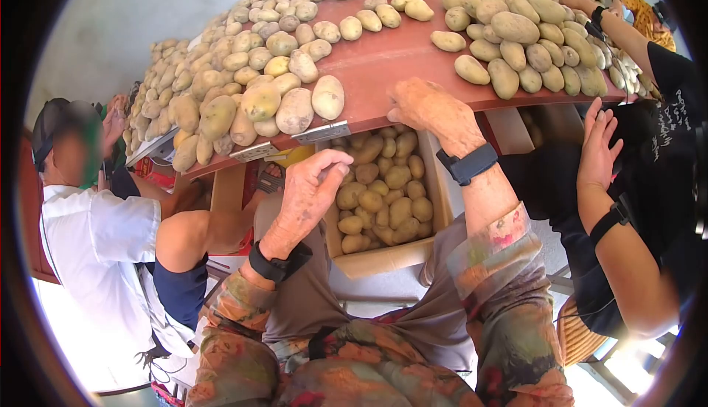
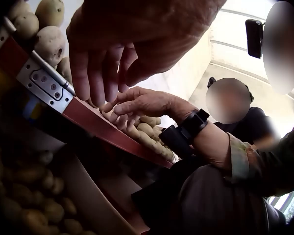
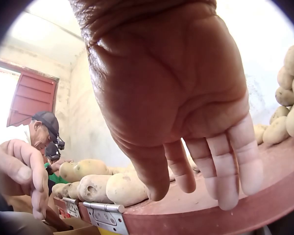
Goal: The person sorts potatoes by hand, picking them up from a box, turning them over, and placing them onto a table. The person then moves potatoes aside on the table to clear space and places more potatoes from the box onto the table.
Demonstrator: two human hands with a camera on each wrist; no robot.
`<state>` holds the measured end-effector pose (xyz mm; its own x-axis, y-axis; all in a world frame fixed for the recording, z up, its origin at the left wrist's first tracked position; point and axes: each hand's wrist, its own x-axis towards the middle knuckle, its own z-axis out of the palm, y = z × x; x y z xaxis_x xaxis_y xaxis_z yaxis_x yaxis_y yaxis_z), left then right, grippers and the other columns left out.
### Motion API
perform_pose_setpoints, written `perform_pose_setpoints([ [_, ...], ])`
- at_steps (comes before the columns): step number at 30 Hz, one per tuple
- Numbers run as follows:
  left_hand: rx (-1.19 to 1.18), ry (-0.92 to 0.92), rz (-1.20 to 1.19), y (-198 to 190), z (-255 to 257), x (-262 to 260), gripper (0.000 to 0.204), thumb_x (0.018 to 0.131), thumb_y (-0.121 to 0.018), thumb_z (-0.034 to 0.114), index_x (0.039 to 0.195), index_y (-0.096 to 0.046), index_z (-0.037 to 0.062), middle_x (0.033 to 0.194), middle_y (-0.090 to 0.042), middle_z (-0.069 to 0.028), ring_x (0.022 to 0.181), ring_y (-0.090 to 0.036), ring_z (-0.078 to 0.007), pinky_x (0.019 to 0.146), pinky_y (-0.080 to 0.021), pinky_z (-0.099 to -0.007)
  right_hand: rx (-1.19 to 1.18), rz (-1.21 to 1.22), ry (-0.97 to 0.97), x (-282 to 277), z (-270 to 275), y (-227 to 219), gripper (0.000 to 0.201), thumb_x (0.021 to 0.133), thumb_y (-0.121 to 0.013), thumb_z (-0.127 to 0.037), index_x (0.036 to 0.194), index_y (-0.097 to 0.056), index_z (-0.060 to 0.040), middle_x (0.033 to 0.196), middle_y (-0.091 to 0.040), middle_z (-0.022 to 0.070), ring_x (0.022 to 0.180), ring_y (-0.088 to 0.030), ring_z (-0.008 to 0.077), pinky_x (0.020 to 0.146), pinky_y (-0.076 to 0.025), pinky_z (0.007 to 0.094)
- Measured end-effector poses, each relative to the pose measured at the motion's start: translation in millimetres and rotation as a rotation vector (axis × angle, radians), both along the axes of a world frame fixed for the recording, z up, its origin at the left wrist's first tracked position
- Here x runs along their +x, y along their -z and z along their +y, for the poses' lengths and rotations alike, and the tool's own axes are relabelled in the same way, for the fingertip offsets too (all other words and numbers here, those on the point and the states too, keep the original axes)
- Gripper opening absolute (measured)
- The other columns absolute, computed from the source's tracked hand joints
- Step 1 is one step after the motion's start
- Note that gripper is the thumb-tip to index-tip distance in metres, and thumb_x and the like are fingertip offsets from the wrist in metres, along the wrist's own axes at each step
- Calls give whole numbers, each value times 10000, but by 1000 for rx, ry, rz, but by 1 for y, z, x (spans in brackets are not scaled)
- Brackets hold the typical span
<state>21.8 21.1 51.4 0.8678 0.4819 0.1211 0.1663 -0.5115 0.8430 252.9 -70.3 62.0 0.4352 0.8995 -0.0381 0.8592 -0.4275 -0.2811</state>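
My right hand [image 1: 436,116] is over the front edge of the red table [image 1: 398,60], fingers extended downward and holding nothing, as the right wrist view shows. Its palm [image 3: 171,83] faces that camera. Above the left side of a cardboard box [image 1: 383,261] hovers my left hand [image 1: 310,192], with loosely bent fingers and nothing in them. Inside the box, below both hands, lie many potatoes [image 1: 383,204]. Nearest to my left hand on the tabletop is a large pale potato [image 1: 327,96] by the edge.
A big heap of potatoes [image 1: 258,60] covers the table's left side; another pile [image 1: 523,38] stands at the right. Metal hinges [image 1: 320,133] line the front edge. A person in white [image 1: 103,223] sits at left, one in black [image 1: 641,208] at right.
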Motion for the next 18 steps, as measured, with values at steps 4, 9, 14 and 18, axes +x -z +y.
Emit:
perform_pose_setpoints([
  [4,-143,56,-138,-26,-5,15,172,913,-514,70,1008,-646,18,833,-663,-31,788,-614,-83,734,-491,-235,-41,29,62,-4,0,-8,244,790,-630,-214,969,-623,-50,951,-644,187,949,-604,373,811,-489,458],
  [9,-102,110,-279,-86,-10,31,180,912,-509,74,1010,-651,21,815,-656,-34,768,-614,-87,700,-496,-233,-52,69,92,-13,-4,-26,264,819,-641,-191,1035,-671,-43,1058,-653,185,1009,-622,362,811,-535,444],
  [14,-160,182,-300,-92,-5,46,175,923,-512,92,1008,-648,21,801,-648,-31,759,-609,-87,693,-494,-224,-47,32,64,-18,1,-28,256,814,-653,-185,1023,-674,-39,1022,-663,184,994,-627,361,804,-536,436],
  [18,-225,248,-265,-61,6,56,170,926,-515,100,1000,-646,21,803,-646,-33,753,-608,-83,691,-495,-222,15,13,56,-20,-4,-24,256,796,-645,-182,1006,-655,-36,992,-652,195,973,-614,370,806,-513,440],
])
